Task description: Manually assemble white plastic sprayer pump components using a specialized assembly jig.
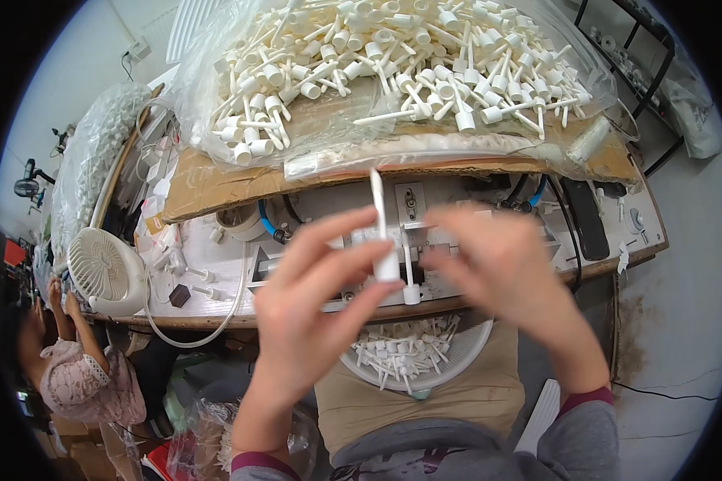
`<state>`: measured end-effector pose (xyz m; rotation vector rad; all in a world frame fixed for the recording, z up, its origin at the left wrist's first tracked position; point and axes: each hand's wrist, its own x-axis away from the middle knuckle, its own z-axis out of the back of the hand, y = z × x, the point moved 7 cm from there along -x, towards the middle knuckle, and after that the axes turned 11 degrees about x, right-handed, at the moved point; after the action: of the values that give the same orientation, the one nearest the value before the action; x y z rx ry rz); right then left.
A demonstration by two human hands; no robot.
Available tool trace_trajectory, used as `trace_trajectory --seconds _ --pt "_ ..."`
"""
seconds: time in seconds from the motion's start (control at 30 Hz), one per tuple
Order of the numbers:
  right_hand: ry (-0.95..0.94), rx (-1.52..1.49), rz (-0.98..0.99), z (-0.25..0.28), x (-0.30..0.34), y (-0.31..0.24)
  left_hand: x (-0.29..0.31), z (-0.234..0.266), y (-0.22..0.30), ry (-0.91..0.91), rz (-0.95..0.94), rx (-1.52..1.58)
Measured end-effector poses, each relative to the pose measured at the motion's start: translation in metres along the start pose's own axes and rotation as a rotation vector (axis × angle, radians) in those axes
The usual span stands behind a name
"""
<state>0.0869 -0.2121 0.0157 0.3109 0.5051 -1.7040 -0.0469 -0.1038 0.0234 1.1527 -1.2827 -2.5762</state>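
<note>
Pale walls (52,88) and a grey floor (682,329) surround your white table (226,271), its edges bowed by the wide view. Across its far side lies a sheet of cardboard (217,191), carrying a broad heap (425,60) of white sticks with ribbed caps, spread on clear plastic (196,96). To your lower left sits another person (84,377) in a pink lace top, both arms raised near a cream fan (104,268) that stands at the table's left end. On your lap, over tan trousers (341,405), rests a round, translucent bowl (480,349) part-filled with more white sticks.

Your two hands are above the table's near edge, in front of a metal fixture (410,200). Your left hand (297,309) pinches one stick (380,218) between thumb and fingertips, almost upright, tip up and cap down, just left of the fixture's middle. Your right hand (505,260) is blurred; its fingers are bent toward the fixture, next to a second stick (411,294), which points cap down. You cannot tell from this view whether they grip it or only come near.

A black phone (586,220) lies on the table to your right; a small dark block (180,296) sits to your left, close to the fan.
</note>
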Motion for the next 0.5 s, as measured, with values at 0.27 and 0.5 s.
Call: trace_trajectory --seconds 0.27,0.5 --pt "0.137 0.583 0.090 0.016 -0.094 0.098 0.045 -0.055 -0.013 -0.167 -0.010 -0.305" --pt "-0.107 0.315 0.051 -0.010 -0.116 0.079 0.042 -0.070 -0.026 -0.267 -0.024 -0.466"
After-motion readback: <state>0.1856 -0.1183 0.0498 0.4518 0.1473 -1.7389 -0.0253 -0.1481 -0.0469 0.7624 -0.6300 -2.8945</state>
